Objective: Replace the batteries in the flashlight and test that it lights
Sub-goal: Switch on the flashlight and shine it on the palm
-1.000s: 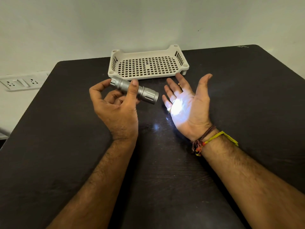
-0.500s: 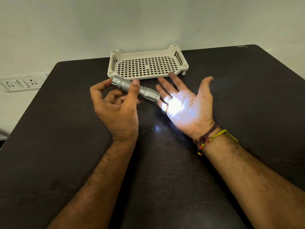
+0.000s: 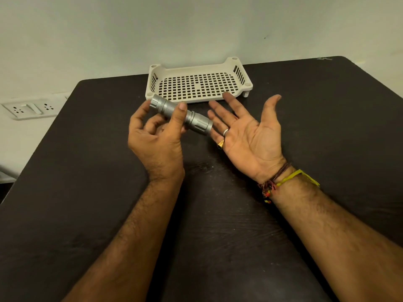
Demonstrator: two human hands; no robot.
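Note:
A silver metal flashlight lies across the fingers of my left hand, which grips it above the table; its thumb rests at the tail end and its forefinger over the barrel. The head of the flashlight points right, toward my right hand. That hand is open, palm up and fingers spread, and the lens nearly touches its fingers. No bright spot shows on the palm. No loose batteries are in view.
A cream perforated plastic tray stands with nothing in it at the far middle of the black table, just behind both hands. A white socket strip sits on the wall ledge at the left.
The bright spot of light that lay on my right palm has gone. My right hand has moved slightly left, closer to the flashlight's head. My left hand holds as before.

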